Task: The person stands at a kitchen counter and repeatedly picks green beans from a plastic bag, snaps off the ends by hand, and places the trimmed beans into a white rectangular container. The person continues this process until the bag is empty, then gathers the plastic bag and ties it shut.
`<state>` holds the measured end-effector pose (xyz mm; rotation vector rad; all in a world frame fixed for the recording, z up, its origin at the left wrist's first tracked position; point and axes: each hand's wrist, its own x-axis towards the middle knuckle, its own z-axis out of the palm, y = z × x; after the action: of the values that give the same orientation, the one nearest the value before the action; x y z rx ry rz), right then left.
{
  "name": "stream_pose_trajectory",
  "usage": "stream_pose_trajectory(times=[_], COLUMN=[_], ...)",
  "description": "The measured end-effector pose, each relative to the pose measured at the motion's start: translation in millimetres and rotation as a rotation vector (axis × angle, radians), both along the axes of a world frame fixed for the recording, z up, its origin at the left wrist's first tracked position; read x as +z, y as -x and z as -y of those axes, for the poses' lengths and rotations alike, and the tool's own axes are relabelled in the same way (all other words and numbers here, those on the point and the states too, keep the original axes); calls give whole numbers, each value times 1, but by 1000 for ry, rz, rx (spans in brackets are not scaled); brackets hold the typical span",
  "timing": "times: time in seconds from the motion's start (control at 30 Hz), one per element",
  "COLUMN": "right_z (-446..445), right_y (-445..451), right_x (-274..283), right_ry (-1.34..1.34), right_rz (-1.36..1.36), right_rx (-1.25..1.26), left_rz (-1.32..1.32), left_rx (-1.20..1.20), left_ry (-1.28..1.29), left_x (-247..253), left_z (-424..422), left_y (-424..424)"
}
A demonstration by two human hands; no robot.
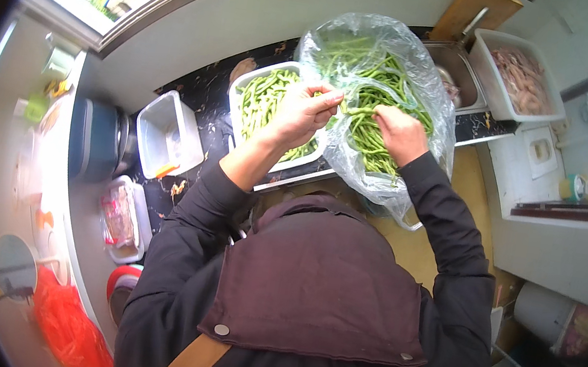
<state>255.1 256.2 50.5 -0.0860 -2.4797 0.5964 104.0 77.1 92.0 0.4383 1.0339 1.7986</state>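
Note:
A large clear plastic bag (440, 142) of long green beans (375, 138) lies spread over the counter in front of me. To its left, touching it, is a white plastic tub (234, 96) filled with short green bean pieces (261, 96). My left hand (304, 114) is raised over the tub's right side, thumb and fingers pinched on what looks like the end of a green bean. Over the bag, my right hand (399, 134) pinches a green bean between thumb and fingers. The two hands are a short way apart, and the beans between them are partly blurred.
An empty-looking clear plastic bin (164, 135) stands on the black counter (207, 113) at left, near a tray of packaged meat (121, 214). Right of the bag are a metal sink (465, 84), a wooden board (470, 13) and a bin of raw meat (520, 80).

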Motion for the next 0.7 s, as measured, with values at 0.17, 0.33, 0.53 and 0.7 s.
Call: stream_pose_trajectory(times=[0.17, 0.33, 0.53, 0.7], right_z=[-10, -8, 9, 11], right_y=[19, 25, 27, 25], right_x=[0, 12, 21, 6], right_ry=[514, 1277, 1384, 1784], right_rz=[-73, 138, 96, -32], right_rx=[73, 154, 133, 116], left_rz=[117, 180, -217, -813], left_rx=[-16, -76, -279, 98], left_ry=[73, 166, 319, -8], left_x=[-17, -49, -49, -58], left_z=[36, 38, 25, 19], left_y=[6, -19, -44, -51])
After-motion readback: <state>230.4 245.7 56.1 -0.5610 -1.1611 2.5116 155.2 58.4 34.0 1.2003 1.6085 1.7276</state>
